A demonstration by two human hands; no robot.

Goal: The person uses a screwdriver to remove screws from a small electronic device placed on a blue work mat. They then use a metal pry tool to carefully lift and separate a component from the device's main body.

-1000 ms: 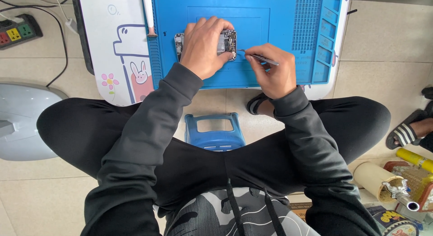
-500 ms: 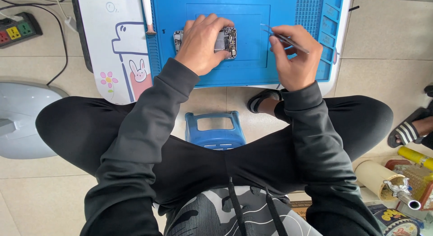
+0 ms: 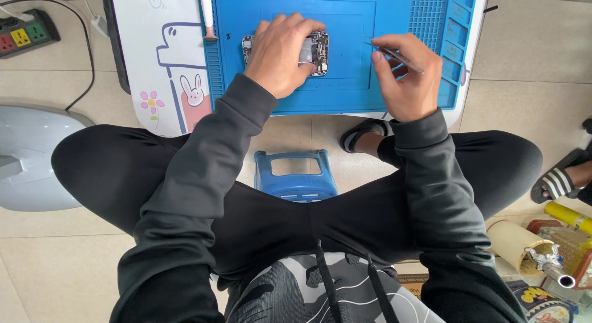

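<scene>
Fingers of your right hand pinch slim metal tweezers, lifted just above the blue work mat and apart from the device. Your left hand lies curled over an opened phone, gripping it against the mat on the low counter. Closer in, a small blue stool sits between your crossed legs.
</scene>
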